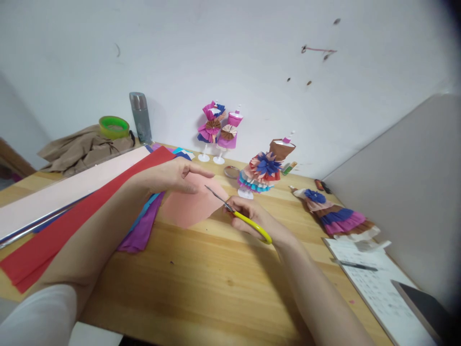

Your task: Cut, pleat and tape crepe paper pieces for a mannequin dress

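A salmon-pink piece of paper with angled edges is on the wooden table in front of me. My left hand reaches over its upper left part, index finger stretched out and thumb apart; whether the fingertips press on the paper is hard to tell. In my right hand is a pair of scissors with yellow handles. Their blades point up and left over the right part of the paper and look nearly closed. Under my left forearm lie a long red paper strip and purple paper.
Small dress forms in paper dresses stand by the wall, another dressed form nearer right. A flat paper dress, a written sheet and a pen lie right. A flask, green tape roll and brown cloth are back left.
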Demonstrator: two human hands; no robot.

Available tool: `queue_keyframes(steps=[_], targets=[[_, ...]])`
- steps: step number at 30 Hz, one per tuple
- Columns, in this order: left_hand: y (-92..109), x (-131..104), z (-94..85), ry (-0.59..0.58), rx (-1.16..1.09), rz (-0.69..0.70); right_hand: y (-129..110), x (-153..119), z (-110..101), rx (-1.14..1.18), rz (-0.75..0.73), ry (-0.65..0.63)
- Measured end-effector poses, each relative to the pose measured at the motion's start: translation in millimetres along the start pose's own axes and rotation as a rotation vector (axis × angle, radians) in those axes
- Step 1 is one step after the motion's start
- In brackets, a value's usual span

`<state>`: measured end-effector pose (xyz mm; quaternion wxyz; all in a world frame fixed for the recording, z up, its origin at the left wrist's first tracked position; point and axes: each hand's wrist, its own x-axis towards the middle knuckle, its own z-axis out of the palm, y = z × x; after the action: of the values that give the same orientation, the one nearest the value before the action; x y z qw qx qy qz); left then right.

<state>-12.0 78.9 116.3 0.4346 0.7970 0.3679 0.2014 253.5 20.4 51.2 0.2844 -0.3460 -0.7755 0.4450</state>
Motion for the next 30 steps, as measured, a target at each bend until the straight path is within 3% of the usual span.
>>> queue_keyframes(steps=[6,12,21,30], targets=[[1.3,0.1,4.0,-0.046,-0.038,-0.022,-8.6,0.3,3.8,0.009,-0.023,-0.014],[1.7,0.3,2.5,-0.001,0.014,0.003,-11.4,0.5,4.7,0.05,-0.019,-0.041],[-0.3,0.5,3.5,-0.028,0.036,0.011,-7.7,0.3,6.6,0.129,0.017,-0.062],[0.0,0.0,-5.8,0.003,0.112,0.023,-5.3,-1.5,4.3,0.137,0.021,-0.082]])
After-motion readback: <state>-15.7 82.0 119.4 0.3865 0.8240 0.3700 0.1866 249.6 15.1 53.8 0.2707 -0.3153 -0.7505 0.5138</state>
